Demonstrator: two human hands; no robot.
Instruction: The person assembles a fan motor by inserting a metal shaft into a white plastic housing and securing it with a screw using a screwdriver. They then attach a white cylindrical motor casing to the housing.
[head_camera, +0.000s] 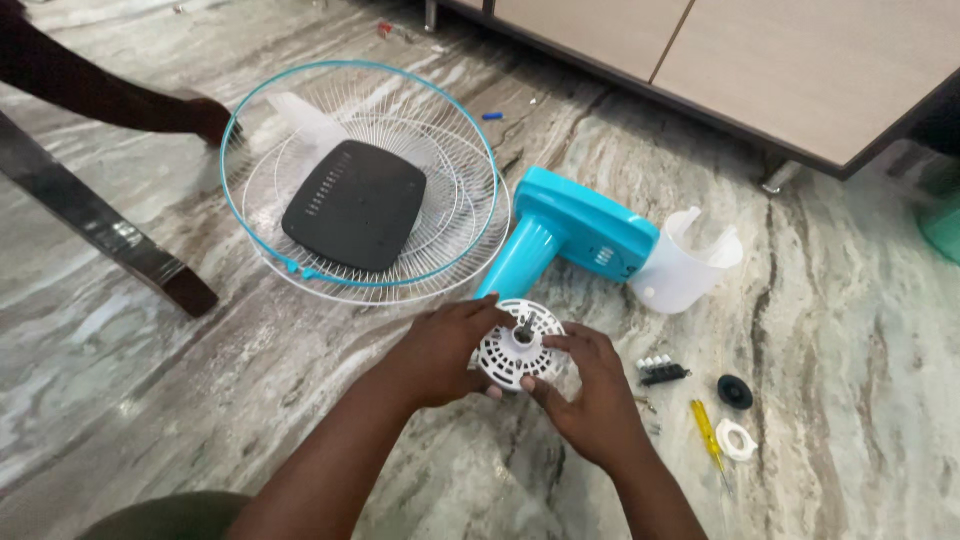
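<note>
Down on the floor, holding the white round fan part tight with left hand and right hand, fitting it, needing a slow turn.

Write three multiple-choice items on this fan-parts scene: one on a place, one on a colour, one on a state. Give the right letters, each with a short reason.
1. Where does the black panel lie?
A. Inside the wire fan guards
B. On the teal fan housing
C. Under the cabinet

2. What colour is the screwdriver handle on the floor?
A. Red
B. Yellow
C. Blue

3. How is the white vented motor part held?
A. By the left hand alone
B. It lies untouched
C. Between both hands, the right hand too

Answers:
1. A, the panel rests on the wires within the teal rim.
2. B, the handle right of the hands is yellow.
3. C, fingers of both hands grip its edges.
</note>
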